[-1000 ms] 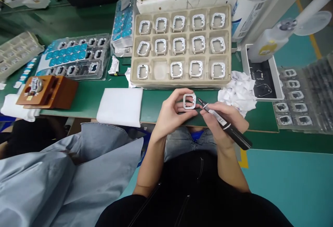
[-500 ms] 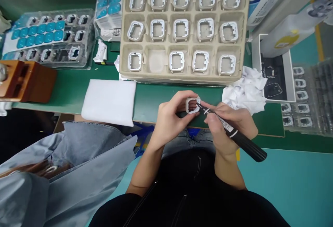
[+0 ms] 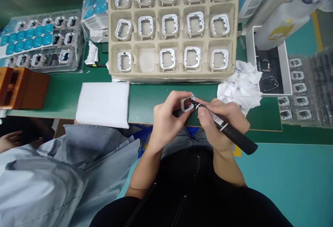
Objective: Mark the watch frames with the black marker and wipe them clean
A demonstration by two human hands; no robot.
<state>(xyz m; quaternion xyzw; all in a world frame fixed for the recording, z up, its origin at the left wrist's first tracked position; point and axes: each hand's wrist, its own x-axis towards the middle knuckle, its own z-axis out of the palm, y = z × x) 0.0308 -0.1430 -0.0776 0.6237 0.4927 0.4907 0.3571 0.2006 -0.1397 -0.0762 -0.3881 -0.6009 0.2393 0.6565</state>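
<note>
Over the edge of the green bench (image 3: pixel 145 98), the left hand (image 3: pixel 166 123) pinches a white frame (image 3: pixel 182 105) and the right hand (image 3: pixel 230 112) grips a black marker (image 3: pixel 234 136), its tip at the frame's right side (contact unclear); a motionless frame and light pressure should serve best

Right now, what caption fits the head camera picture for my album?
Left hand holding a white frame, right hand holding a black marker with its tip at the frame.
</note>
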